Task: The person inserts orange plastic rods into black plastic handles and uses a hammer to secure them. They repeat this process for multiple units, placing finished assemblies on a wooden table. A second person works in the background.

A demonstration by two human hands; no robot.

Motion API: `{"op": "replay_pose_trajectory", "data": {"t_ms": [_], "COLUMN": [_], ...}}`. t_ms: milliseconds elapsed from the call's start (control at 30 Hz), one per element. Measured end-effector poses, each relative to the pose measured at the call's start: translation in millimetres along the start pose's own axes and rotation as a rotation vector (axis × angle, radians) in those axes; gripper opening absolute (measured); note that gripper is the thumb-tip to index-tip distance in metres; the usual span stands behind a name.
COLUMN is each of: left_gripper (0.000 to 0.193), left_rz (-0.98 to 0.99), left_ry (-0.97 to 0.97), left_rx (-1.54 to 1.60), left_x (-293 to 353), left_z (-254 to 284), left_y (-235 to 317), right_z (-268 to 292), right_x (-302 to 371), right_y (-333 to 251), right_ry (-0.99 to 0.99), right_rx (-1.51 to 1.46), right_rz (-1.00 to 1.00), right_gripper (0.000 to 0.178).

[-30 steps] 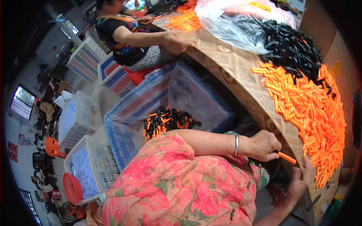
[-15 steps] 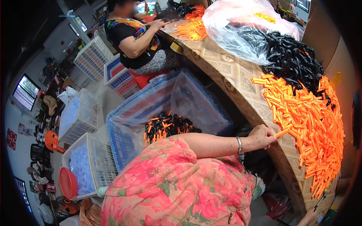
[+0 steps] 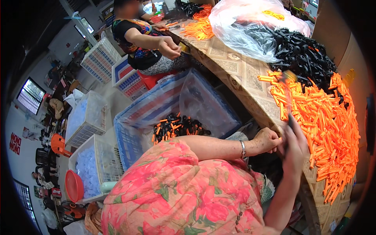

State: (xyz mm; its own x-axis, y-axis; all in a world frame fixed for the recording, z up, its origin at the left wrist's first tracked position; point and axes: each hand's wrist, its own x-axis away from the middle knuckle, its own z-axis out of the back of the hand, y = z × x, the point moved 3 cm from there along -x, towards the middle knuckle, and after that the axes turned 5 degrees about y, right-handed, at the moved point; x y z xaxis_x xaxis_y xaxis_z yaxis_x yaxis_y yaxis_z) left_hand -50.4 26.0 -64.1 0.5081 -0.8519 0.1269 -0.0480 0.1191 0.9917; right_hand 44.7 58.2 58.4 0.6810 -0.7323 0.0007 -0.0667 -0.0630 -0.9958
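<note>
My left hand [image 3: 267, 141], with a bangle on its wrist, is closed at the table's near edge. Only a small orange bit shows at its fingertips, apparently the end of an orange plastic handle. Close beside it, my right hand [image 3: 293, 147] is raised and wrapped round a hammer-like tool [image 3: 289, 78]. Motion smears this tool; it has a dark grip and a yellowish head. Beyond both hands spreads a heap of orange plastic handles [image 3: 331, 137]. Black toothed plastic parts [image 3: 299, 56] are piled behind them.
A clear plastic bag [image 3: 243, 35] lies on the patterned table [image 3: 250, 84]. Left of the table stands a lined blue crate [image 3: 129, 150] holding black-and-orange pieces [image 3: 176, 127]. A co-worker [image 3: 137, 43] sits at the far left table edge. White crates [image 3: 92, 129] stand further left.
My right hand has come up from the lower right with the tool. My left hand has shifted slightly left, its orange handle now mostly hidden. The co-worker's arm has swung out over the crate side.
</note>
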Motion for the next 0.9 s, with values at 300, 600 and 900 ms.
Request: {"op": "replay_pose_trajectory", "data": {"t_ms": [300,600,900], "left_gripper": [0.032,0.041,0.026], "left_rz": [-0.333,-0.507,-0.551], "left_ry": [-0.273,-0.243,-0.046], "left_rx": [-0.088,-0.379,-0.238], "left_x": [31.0,32.2,18.6], "left_z": [49.6,111.3,137.7], "left_y": [-25.0,-70.7,-35.6], "right_z": [-198.8,-288.4,-286.9], "right_x": [-84.0,-111.9,-111.5], "right_y": [-3.0,27.6,12.8], "right_ry": [-0.38,-0.151,-0.368], "right_rx": [0.021,0.253,0.325], "right_rz": [0.333,0.621,0.844], "right_gripper": [0.029,0.035,0.037]}}
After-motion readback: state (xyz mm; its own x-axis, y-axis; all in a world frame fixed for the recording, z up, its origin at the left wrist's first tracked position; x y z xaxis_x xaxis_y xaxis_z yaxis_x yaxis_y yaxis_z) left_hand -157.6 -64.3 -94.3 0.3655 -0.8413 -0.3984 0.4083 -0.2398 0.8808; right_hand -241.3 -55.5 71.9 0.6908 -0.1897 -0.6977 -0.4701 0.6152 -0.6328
